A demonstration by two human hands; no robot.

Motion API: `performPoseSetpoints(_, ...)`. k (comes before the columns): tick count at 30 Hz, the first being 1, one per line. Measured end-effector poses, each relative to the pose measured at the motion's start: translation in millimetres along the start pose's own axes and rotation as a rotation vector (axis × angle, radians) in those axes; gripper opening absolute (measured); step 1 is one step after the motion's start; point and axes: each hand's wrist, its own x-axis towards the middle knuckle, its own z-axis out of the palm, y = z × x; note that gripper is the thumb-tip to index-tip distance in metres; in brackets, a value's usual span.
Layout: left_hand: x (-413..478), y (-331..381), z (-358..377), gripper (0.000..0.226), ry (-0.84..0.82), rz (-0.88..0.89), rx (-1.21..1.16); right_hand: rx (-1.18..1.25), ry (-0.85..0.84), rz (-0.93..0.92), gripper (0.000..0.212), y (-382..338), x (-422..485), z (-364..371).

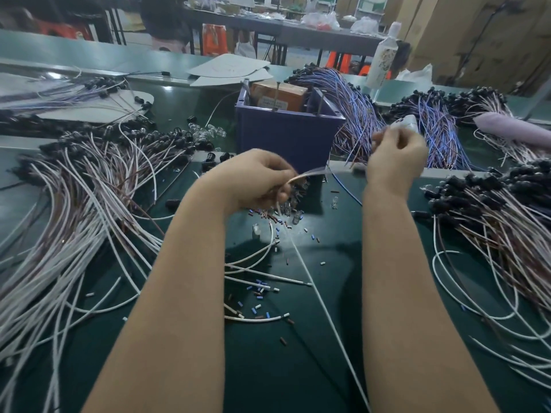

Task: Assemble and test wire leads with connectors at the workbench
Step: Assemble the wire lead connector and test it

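Note:
My left hand [253,178] hangs over the middle of the green bench and pinches a thin wire lead [310,173] that blurs off to the right. A long white wire [325,311] trails from below that hand toward the front edge. My right hand [395,158] is raised to the right, fingers curled round a small whitish object [405,123] that is too blurred to name. Small clear bulbs [293,204] and cut bits of blue, white and brown insulation [262,289] lie under and in front of my left hand.
A dark blue bin [286,135] holding a brown box stands just behind my hands. Heaps of white and brown leads with black connectors [74,186] spread left, a similar heap [501,210] right, purple-blue bundles [432,123] behind. A white bottle [383,64] stands far right.

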Motion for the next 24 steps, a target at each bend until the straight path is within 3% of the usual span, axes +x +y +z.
performPoseSetpoints(2, 1, -1, -2, 0.023, 0.037, 0.015, 0.02, -0.112, 0.017, -0.032, 0.019, 4, 1, -1)
performPoseSetpoints(4, 3, 3, -1, 0.028, 0.115, 0.075, 0.02, -0.207, -0.108, -0.161, 0.022, -2, -6, 3)
performPoseSetpoints(7, 4, 11, 3, 0.026, 0.202, 0.168, -0.012, -0.493, -0.538, -0.365, 0.031, -18, -19, 12)
performPoseSetpoints(10, 3, 15, 2, 0.02, 0.317, 0.261, 0.01, -0.649, -0.914, -0.334, 0.038, -25, -28, 13)
performPoseSetpoints(12, 2, 14, -4, 0.016, 0.377, 0.281, 0.011, -0.621, -0.896, -0.341, 0.037, -24, -27, 11)
performPoseSetpoints(14, 0, 11, -11, 0.015, 0.376, 0.237, 0.088, -0.648, -0.697, -0.397, 0.037, -20, -19, 7)
performPoseSetpoints(17, -5, 7, -21, 0.02, 0.372, 0.149, 0.228, -0.65, -0.497, -0.266, 0.039, -16, -4, -6)
performPoseSetpoints(20, -8, 12, -22, 0.023, 0.434, 0.167, 0.354, -0.701, -0.724, -0.147, 0.033, -16, -9, -8)
performPoseSetpoints(22, -8, 19, -16, 0.019, 0.483, 0.173, 0.486, -0.553, -0.856, -0.152, 0.029, -19, -20, 1)
performPoseSetpoints(24, -3, 24, -6, 0.016, 0.643, 0.16, 0.604, -0.425, -0.912, -0.176, 0.027, -21, -27, 10)
